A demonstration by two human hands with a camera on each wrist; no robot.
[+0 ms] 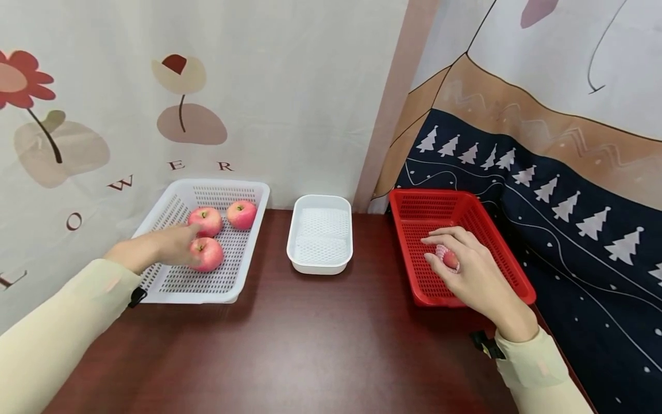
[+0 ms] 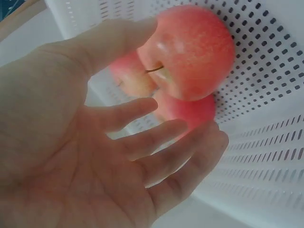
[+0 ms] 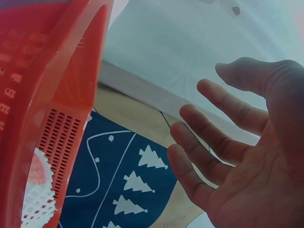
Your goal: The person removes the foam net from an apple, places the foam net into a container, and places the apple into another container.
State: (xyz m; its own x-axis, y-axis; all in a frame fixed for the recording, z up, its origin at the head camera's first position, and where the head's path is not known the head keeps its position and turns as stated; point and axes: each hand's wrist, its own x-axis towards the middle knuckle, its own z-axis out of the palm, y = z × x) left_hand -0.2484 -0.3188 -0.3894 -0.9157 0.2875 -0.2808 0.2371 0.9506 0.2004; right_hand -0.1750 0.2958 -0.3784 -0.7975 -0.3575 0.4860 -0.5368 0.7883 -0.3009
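Three red apples lie in the white perforated basket (image 1: 207, 297) at the left: a near apple (image 1: 208, 255), a middle apple (image 1: 205, 221) and a far-right apple (image 1: 242, 214). My left hand (image 1: 176, 244) reaches in over the basket's left side, thumb beside the nearest apple (image 2: 190, 52) and fingers spread loosely. Whether the thumb touches it I cannot tell. Above the red basket (image 1: 414, 247) at the right hovers my right hand (image 1: 473, 273), fingers relaxed and apart. Below it, partly hidden, a reddish fruit (image 1: 450, 260) sits in a white foam net (image 3: 38, 211).
Between the two baskets stands a small white tray (image 1: 319, 268) with a textured bottom. All three containers rest on a dark reddish-brown table (image 1: 320, 345). A printed white curtain (image 1: 310, 86) hangs behind, and dark blue tree-patterned cloth (image 1: 569, 241) borders the right side.
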